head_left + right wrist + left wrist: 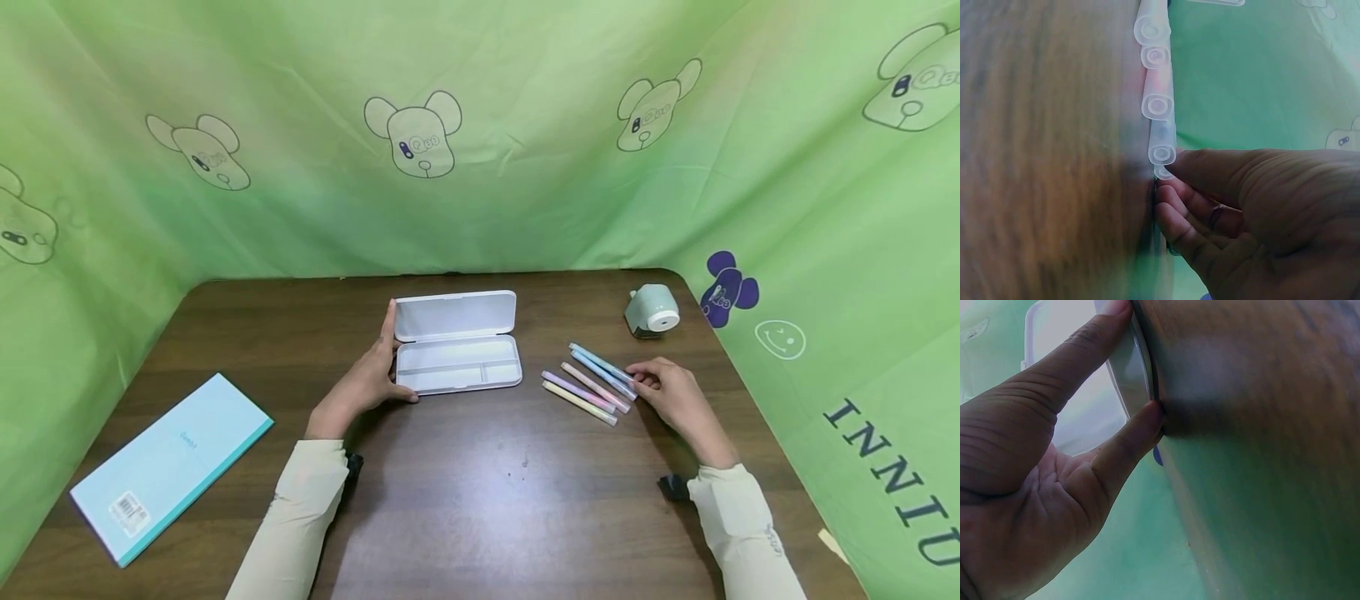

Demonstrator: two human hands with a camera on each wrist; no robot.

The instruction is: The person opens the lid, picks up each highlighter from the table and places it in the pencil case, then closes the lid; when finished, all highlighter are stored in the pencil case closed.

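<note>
While the left hand (362, 382) rests against the pencil case (437, 369) lying open just right of it, thumb and fingers spread wide, the right hand (678, 402)'s got the farthest blue pen (602, 362) pinched in its fingertips, other pens (596, 387) right beside that grip.

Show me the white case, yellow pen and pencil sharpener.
White case (453, 353): head view, floor of its rear compartment.
Yellow pen (576, 401): head view, middle of its barrel.
Pencil sharpener (651, 305): head view, pale green body.
</note>
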